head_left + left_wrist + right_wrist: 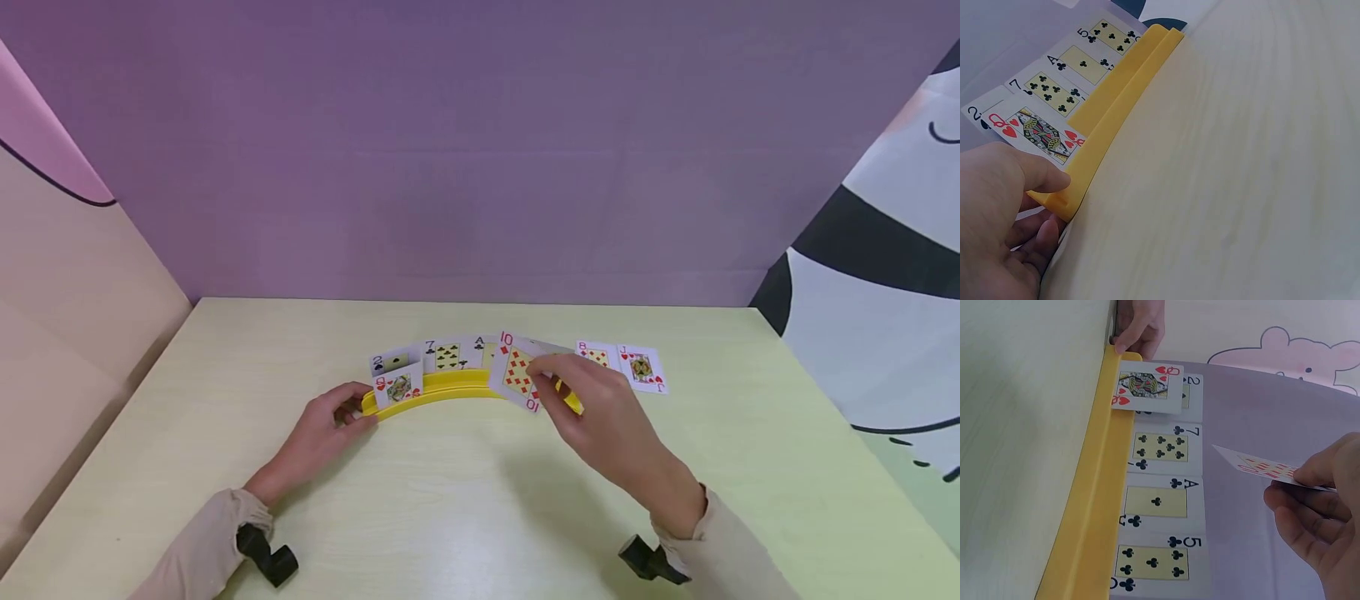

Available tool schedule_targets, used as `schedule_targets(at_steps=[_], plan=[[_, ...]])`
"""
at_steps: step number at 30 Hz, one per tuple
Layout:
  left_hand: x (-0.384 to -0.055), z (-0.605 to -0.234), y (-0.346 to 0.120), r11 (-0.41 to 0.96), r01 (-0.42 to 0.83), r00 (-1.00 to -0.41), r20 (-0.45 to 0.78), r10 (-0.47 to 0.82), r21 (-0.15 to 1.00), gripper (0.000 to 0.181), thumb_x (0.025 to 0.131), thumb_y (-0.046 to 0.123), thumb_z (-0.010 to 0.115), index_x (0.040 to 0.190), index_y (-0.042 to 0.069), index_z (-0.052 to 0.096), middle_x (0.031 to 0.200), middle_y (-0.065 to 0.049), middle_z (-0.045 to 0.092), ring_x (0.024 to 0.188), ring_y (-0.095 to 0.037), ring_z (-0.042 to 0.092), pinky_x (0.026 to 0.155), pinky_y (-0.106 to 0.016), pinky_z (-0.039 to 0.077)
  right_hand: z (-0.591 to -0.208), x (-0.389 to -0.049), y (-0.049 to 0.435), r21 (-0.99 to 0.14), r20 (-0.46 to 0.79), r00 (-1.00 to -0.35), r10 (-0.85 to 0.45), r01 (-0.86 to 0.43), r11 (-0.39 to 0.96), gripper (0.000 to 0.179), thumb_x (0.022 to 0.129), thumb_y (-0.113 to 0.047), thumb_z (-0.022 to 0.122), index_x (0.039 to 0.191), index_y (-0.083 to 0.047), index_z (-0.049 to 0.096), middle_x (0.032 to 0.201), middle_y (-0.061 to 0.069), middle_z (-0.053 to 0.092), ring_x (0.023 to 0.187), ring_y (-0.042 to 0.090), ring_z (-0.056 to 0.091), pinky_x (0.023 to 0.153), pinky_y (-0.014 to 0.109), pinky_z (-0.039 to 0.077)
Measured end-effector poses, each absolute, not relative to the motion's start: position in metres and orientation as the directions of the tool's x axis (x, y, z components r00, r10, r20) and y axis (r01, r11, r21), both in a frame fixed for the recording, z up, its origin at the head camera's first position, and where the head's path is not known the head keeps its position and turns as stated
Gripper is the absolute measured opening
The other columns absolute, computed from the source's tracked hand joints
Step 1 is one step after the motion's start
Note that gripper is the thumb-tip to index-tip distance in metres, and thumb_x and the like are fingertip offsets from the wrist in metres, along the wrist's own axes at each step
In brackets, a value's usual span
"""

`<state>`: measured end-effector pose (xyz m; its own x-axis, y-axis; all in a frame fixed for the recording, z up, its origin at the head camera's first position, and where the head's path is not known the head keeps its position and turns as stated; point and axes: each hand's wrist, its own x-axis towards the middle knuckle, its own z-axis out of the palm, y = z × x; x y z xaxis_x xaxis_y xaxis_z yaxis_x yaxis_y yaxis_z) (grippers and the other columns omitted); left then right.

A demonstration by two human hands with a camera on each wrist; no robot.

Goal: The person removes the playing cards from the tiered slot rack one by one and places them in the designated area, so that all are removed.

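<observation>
My left hand (326, 429) grips the left end of a curved yellow card holder (450, 386), thumb on its front. My right hand (611, 425) pinches a ten of diamonds (517, 371) between thumb and fingers. In the right wrist view this card is raised, apart from the cards in the holder. The rear slot bears a black two (1193, 399), a seven of clubs (1166, 450), an ace of clubs (1166, 497) and a five of clubs (1160, 562). In front of the two stands a queen of hearts (1147, 384), partly covering it.
Toward the right, past my right hand, are a red eight (596, 354) and a jack of hearts (641, 368), side by side. Everything is on a pale wooden table (375, 517). Behind its far edge rises a purple wall (480, 167).
</observation>
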<state>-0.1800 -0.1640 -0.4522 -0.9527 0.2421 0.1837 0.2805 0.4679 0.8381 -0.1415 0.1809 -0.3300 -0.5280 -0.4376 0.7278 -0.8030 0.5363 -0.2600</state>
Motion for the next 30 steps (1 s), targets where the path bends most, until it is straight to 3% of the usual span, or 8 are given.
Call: schedule_targets(at_steps=[15, 30], plan=[[-0.18, -0.451, -0.165, 0.49, 0.272, -0.958, 0.182, 0.222, 0.828, 0.034, 0.088, 0.004, 0.072, 0.121, 0.003, 0.064, 0.105, -0.009, 0.066, 0.086, -0.02, 0.057, 0.073, -0.024, 0.05, -0.329, -0.149, 0.217, -0.23, 0.748, -0.554, -0.366, -0.733, 0.64, 0.03, 0.077, 0.015, 0.074, 0.097, -0.007, 0.069, 0.088, -0.001, 0.071, 0.071, 0.011, 0.059, 0.058, 0.015, 0.044], [-0.181, -0.453, -0.161, 0.479, 0.277, -0.956, 0.186, 0.228, 0.833, 0.034, 0.089, 0.003, 0.072, 0.121, 0.002, 0.064, 0.106, -0.01, 0.066, 0.086, -0.021, 0.056, 0.072, -0.023, 0.049, -0.332, -0.167, 0.261, -0.291, 0.698, -0.661, -0.277, -0.615, 0.733, 0.022, 0.084, 0.009, 0.072, 0.098, -0.006, 0.07, 0.088, 0.002, 0.071, 0.074, 0.006, 0.058, 0.062, 0.009, 0.044]])
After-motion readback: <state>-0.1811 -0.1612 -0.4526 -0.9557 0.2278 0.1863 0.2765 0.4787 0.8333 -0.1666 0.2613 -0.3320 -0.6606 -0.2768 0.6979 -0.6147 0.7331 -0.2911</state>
